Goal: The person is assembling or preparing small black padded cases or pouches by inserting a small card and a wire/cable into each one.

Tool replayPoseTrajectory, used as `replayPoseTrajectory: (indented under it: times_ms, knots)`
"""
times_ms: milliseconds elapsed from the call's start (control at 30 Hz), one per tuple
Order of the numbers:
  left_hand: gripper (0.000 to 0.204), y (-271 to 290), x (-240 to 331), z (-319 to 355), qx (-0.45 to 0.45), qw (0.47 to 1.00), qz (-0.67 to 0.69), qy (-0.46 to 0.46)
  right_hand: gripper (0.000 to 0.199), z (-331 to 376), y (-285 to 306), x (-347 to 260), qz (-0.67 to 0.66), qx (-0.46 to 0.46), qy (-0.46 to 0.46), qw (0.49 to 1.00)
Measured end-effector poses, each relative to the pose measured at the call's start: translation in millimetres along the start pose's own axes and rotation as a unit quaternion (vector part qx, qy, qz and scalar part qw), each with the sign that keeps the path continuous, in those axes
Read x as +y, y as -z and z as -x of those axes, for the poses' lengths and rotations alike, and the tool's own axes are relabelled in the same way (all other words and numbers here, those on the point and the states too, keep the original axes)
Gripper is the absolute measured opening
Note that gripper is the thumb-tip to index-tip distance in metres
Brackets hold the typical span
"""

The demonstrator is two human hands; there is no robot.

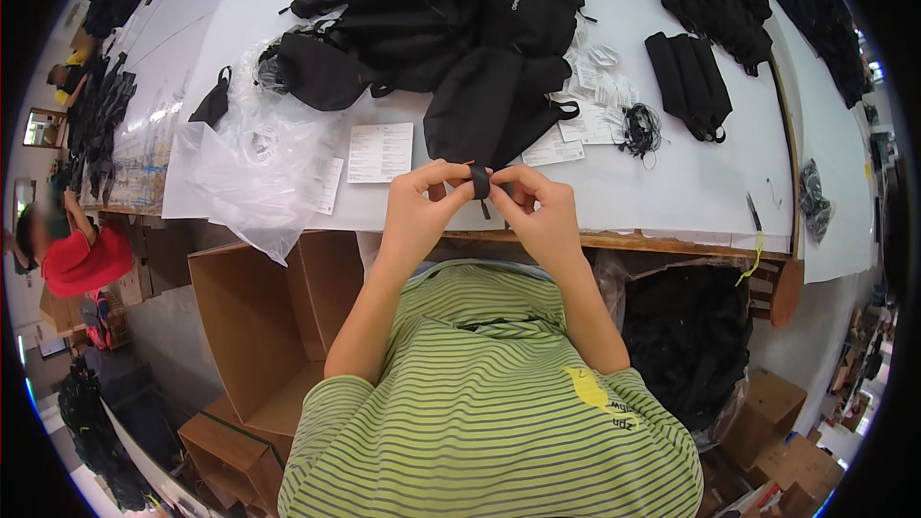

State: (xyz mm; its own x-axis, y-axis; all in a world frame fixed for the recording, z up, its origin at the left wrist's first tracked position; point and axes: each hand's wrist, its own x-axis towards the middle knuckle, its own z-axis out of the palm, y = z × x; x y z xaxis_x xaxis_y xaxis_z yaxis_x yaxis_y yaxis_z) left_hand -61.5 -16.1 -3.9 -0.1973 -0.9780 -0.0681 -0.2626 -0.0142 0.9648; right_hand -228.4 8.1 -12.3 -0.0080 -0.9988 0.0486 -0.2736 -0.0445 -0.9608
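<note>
At the centre of the frame the left hand (419, 200) and right hand (539, 206) meet over the near edge of the desk (672, 182), both grips pinched shut on a black strap (480, 182) that looks rolled or folded between the fingertips; a short tail hangs below it; whether the strap is joined to the bag (494, 110) just above cannot be told. To do this well, I judge, the thumbs should keep the roll tight and its edges even, the hands close together so the fold does not spring open; holding it over the desk rather than the open box (254, 326) at lower left would save a dropped piece. Above lie a pile of black bags (432, 10); white paper tags (381, 152) just left of the hands; clear plastic sacks (254, 173) further left; a coil of black cord (640, 129) to the right.
</note>
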Motion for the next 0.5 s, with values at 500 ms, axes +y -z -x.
replayPoseTrajectory:
  times_ms: [500]
  knots:
    - [0.006,-3,27,28,0.045,0.967,0.249,-0.038,0.012,8,39,-3,-0.381,-0.061,-0.054,0.921]
